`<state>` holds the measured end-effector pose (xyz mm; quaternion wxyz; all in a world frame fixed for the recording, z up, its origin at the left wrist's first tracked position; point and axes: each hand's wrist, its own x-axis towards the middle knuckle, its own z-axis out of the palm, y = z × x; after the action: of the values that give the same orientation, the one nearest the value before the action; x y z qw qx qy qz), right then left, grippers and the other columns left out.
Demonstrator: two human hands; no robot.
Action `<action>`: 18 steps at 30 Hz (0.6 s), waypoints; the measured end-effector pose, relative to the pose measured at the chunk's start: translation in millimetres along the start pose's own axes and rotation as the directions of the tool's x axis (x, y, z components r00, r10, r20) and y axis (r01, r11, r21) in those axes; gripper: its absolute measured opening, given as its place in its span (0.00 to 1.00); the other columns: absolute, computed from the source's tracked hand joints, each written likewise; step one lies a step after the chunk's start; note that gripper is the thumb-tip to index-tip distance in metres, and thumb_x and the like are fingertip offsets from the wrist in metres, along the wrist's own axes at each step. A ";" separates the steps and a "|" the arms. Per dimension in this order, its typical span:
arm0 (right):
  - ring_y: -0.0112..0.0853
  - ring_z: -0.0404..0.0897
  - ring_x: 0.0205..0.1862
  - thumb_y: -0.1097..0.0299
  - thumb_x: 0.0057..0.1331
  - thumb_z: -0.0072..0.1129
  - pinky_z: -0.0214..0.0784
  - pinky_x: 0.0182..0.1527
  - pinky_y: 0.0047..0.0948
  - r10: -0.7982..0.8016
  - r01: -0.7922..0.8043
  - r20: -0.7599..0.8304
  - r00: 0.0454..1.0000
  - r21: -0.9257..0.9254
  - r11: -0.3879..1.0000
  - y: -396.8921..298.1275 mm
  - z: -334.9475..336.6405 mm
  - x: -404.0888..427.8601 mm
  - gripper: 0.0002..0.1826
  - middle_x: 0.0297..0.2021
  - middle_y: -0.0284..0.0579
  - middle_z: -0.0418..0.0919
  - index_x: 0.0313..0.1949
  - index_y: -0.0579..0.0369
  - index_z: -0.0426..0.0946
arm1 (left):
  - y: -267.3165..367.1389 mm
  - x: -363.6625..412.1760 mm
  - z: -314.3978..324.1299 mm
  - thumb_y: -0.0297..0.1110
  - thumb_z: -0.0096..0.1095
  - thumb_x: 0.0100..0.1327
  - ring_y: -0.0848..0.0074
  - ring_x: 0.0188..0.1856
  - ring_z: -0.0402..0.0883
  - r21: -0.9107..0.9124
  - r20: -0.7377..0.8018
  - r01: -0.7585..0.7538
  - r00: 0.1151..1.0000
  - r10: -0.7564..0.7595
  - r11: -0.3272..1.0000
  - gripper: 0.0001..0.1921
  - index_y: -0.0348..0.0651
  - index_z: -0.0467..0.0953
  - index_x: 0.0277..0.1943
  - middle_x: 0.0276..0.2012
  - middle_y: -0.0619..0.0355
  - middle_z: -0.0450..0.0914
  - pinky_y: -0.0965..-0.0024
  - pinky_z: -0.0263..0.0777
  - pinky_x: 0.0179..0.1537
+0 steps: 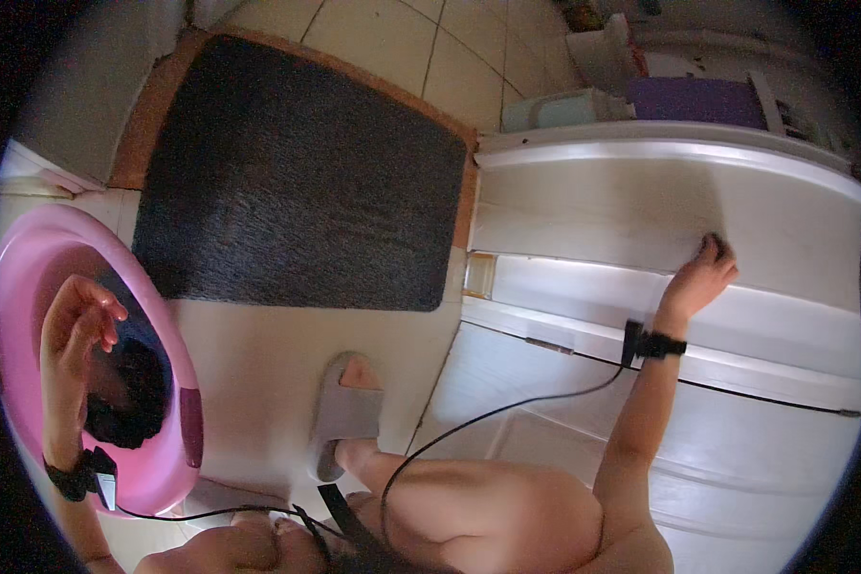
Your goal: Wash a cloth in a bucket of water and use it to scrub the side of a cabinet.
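Observation:
On the left, my left hand [82, 319] hangs over a pink plastic basin [186, 344], its wet-looking fingers loosely bent around nothing. Inside the basin lies a dark mass, seemingly cloth in water [133, 387]; my forearm hides part of it. My right hand [703, 276] is stretched out to the right, over a smooth white panel [588, 208]. Its fingers are bunched, with a dark patch at their tips, and I cannot tell whether they pinch something or touch the panel. Each wrist wears a black strap with a cable.
A dark grey mat [301, 179] lies on the tiled floor ahead. Below the panel runs a white ledge with a thin dark seam [549, 346]. Purple [696, 100] and pale blue [560, 111] items stand beyond it. My foot wears a grey slipper [348, 416]; black cables [502, 409] cross my legs.

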<state>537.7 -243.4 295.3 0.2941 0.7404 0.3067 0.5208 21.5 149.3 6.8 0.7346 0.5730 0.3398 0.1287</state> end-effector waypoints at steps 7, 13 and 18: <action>0.50 0.72 0.55 0.66 0.67 0.50 0.66 0.56 0.45 -0.281 0.129 0.327 0.902 0.417 0.900 -129.2 143.2 -81.4 0.16 0.55 0.55 0.73 0.52 0.58 0.74 | 28.0 11.5 33.5 0.30 0.48 0.72 0.85 0.30 0.72 -0.025 0.114 0.031 0.993 -0.028 0.999 0.06 0.39 0.72 0.42 0.35 0.59 0.79 0.81 0.66 0.35; 0.45 0.70 0.59 0.70 0.68 0.46 0.67 0.56 0.42 -0.139 0.132 0.344 0.928 0.044 0.990 -114.1 142.5 -44.9 0.21 0.59 0.50 0.70 0.61 0.56 0.68 | 10.3 2.4 15.4 0.29 0.50 0.71 0.85 0.30 0.73 0.006 0.113 0.124 0.986 -0.124 0.992 0.05 0.40 0.72 0.41 0.33 0.58 0.79 0.82 0.66 0.33; 0.49 0.74 0.52 0.69 0.69 0.47 0.71 0.51 0.41 -0.067 0.029 0.286 0.956 0.135 0.990 -111.1 123.7 -27.9 0.22 0.56 0.54 0.72 0.62 0.57 0.67 | 13.5 2.1 18.6 0.30 0.50 0.72 0.85 0.30 0.73 -0.024 -0.020 0.095 0.995 -0.095 0.995 0.06 0.40 0.73 0.41 0.34 0.59 0.79 0.81 0.66 0.34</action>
<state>631.4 -207.9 159.7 0.2996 0.8185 0.3114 0.3786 37.7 140.7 20.6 0.7428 0.5463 0.3729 0.1037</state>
